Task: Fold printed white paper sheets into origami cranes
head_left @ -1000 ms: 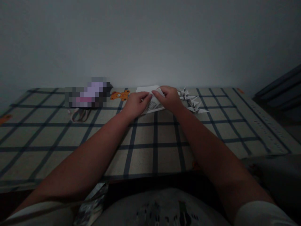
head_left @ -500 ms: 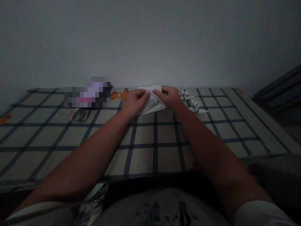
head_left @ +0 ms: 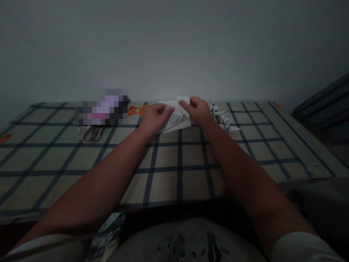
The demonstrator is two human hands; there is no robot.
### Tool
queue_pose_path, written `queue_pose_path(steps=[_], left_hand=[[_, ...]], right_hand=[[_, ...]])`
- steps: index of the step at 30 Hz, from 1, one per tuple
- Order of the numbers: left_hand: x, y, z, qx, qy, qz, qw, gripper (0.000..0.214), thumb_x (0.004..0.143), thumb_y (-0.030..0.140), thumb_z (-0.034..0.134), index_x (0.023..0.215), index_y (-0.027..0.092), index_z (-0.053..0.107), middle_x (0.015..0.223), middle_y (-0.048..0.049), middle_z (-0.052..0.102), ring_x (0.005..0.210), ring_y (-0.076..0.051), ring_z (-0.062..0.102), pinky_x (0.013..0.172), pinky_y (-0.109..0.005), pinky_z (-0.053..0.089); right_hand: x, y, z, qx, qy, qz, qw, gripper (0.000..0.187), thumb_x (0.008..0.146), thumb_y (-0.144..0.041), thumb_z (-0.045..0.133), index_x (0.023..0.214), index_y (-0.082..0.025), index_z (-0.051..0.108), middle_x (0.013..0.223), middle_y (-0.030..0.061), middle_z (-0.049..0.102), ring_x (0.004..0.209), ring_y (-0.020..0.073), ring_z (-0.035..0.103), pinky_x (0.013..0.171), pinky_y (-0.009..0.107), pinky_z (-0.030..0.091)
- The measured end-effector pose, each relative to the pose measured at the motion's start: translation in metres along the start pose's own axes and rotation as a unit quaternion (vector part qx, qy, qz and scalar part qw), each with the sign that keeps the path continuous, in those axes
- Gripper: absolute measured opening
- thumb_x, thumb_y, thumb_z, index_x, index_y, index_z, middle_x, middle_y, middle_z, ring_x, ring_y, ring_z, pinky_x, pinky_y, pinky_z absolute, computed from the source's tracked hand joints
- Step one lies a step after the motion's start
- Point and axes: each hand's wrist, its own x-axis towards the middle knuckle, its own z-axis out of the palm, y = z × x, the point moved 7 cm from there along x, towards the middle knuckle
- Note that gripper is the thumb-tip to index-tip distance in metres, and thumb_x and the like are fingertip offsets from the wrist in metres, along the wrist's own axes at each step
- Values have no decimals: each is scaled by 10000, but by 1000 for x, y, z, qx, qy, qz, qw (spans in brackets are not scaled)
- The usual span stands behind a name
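Observation:
A printed sheet of paper [head_left: 178, 122], partly folded, lies near the back of the table between my two hands. My left hand [head_left: 155, 117] pinches its left side, thumb on top. The right-hand flap is lifted and turned over in my right hand [head_left: 200, 110], whose thumb and fingers are closed on it. The undersides of the paper and most of my fingertips are hidden. Just right of my right hand sit several folded paper cranes [head_left: 225, 118], spiky and made of similar printed paper.
A checked tablecloth [head_left: 163, 182] with orange bear prints covers the table, which meets a plain wall [head_left: 174, 47]. At the back left lies a blurred-out purple and dark object [head_left: 107, 107] with a looped strap [head_left: 92, 134].
My right hand has drawn slightly up and right, lifting the paper's flap away from the middle. My left hand has barely moved and keeps its pinch.

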Motion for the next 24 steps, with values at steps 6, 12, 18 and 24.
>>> queue_pose_path(steps=[6, 12, 18, 24], left_hand=[[4, -13, -5, -73, 53, -40, 995, 251, 792, 400, 688, 784, 152, 728, 726, -20, 695, 675, -152, 588, 619, -250, 441], [5, -23, 8, -54, -23, -72, 996, 295, 742, 408, 770, 899, 158, 783, 876, -69, 770, 788, -211, 678, 743, -315, 520], [2, -33, 11, -153, -18, -109, 982, 353, 710, 470, 793, 857, 150, 778, 836, -72, 765, 744, -214, 672, 706, -321, 516], [2, -35, 15, -201, -19, -137, 970, 326, 682, 411, 786, 878, 154, 745, 808, -54, 743, 711, -193, 649, 705, -310, 503]], right_hand=[[-2, -16, 10, -57, -32, -144, 987, 317, 839, -401, 712, 715, -202, 498, 737, -13, 498, 718, 132, 455, 713, 295, 374], [-1, -15, 9, -106, -27, -135, 985, 391, 934, -344, 599, 633, -223, 381, 644, -26, 421, 663, 134, 416, 688, 311, 327], [-5, -17, 9, -110, -20, -195, 974, 269, 926, -371, 625, 736, -201, 538, 768, 25, 569, 791, 171, 502, 794, 330, 381], [-5, -19, 7, -113, -14, -185, 976, 254, 962, -325, 532, 740, -204, 548, 760, 40, 577, 784, 178, 492, 814, 342, 385]])
